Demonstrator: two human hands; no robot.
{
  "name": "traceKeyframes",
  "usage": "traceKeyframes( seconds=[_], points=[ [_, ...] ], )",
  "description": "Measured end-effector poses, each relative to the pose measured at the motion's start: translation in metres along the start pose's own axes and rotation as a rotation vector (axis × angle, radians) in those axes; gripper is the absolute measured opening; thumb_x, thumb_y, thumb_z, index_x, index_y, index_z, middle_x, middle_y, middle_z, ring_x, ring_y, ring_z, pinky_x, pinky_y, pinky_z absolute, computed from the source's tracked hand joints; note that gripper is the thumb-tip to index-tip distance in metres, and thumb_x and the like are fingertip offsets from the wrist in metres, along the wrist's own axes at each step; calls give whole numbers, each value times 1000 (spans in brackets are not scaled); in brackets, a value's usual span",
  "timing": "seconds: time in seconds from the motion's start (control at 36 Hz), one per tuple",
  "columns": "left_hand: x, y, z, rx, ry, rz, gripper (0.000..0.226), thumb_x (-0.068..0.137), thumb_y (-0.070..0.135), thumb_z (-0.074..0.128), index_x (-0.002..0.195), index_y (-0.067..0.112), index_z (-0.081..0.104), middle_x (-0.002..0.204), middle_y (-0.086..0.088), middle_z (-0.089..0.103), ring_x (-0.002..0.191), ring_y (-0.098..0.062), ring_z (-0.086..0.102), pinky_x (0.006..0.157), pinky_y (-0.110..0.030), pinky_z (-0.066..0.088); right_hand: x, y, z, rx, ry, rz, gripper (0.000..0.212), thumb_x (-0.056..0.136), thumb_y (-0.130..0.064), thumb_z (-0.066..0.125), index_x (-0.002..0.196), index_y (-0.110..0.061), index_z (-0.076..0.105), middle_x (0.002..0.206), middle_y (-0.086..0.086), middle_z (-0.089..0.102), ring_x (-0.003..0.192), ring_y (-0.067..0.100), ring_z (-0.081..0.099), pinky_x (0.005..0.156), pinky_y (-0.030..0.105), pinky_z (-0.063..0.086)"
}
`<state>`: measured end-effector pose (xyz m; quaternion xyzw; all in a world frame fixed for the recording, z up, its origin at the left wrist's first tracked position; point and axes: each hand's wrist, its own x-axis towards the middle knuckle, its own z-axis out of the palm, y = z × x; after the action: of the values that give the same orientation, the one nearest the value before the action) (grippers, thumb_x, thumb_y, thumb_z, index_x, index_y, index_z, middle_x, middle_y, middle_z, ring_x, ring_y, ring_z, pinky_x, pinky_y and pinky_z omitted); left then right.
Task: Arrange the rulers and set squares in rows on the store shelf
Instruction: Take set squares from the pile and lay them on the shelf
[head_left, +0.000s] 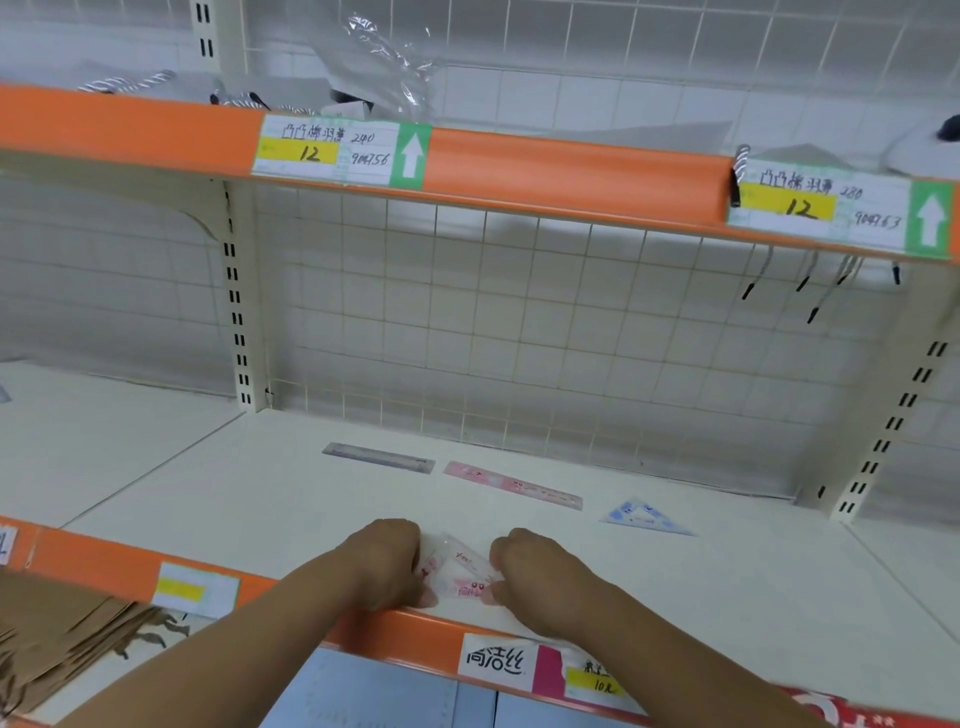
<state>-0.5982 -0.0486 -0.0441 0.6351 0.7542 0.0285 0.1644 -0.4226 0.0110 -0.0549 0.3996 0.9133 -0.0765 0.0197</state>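
Note:
On the white shelf board (260, 499), a row lies toward the back: a grey ruler (378, 458), a pink ruler (513, 485) to its right, then a blue set square (644, 516). Near the front edge, a pink-and-white set square (460, 569) sits between my two hands. My left hand (387, 564) grips its left side with curled fingers. My right hand (535, 569) pinches its right side. The piece lies flat on or just above the board; my fingers hide its corners.
An orange price rail (426, 636) with labels runs along the shelf front. The upper shelf's orange rail (571, 174) overhangs. A wire grid back panel (519, 332) closes the rear. Brown paper bags (67, 639) lie below left. Slotted uprights (236, 312) stand at both sides.

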Motion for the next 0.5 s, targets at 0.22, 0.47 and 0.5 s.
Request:
traceKeyframes(
  seconds=[0.22, 0.47, 0.5],
  points=[
    [2, 0, 1, 22, 59, 31, 36, 84, 33, 69, 114, 16, 59, 119, -1, 59, 98, -15, 53, 87, -25, 44, -4, 2, 5, -82, 72, -53, 33, 100, -32, 46, 112, -3, 56, 110, 16, 51, 99, 28, 54, 73, 31, 37],
    [3, 0, 3, 28, 92, 37, 30, 87, 33, 64, 107, 11, 66, 113, -5, 65, 102, -19, 60, 86, -28, 47, -2, 8, 7, 62, 51, 10, 38, 94, -38, 55, 117, -7, 59, 101, 5, 43, 102, 25, 52, 86, 34, 44],
    [3, 1, 3, 21, 95, 42, 31, 87, 34, 64, 109, 12, 65, 113, -4, 65, 103, -19, 59, 86, -27, 46, -2, 8, 8, 56, 53, 14, 38, 95, -37, 55, 118, -7, 58, 104, 6, 45, 103, 25, 52, 87, 34, 44]
  ],
)
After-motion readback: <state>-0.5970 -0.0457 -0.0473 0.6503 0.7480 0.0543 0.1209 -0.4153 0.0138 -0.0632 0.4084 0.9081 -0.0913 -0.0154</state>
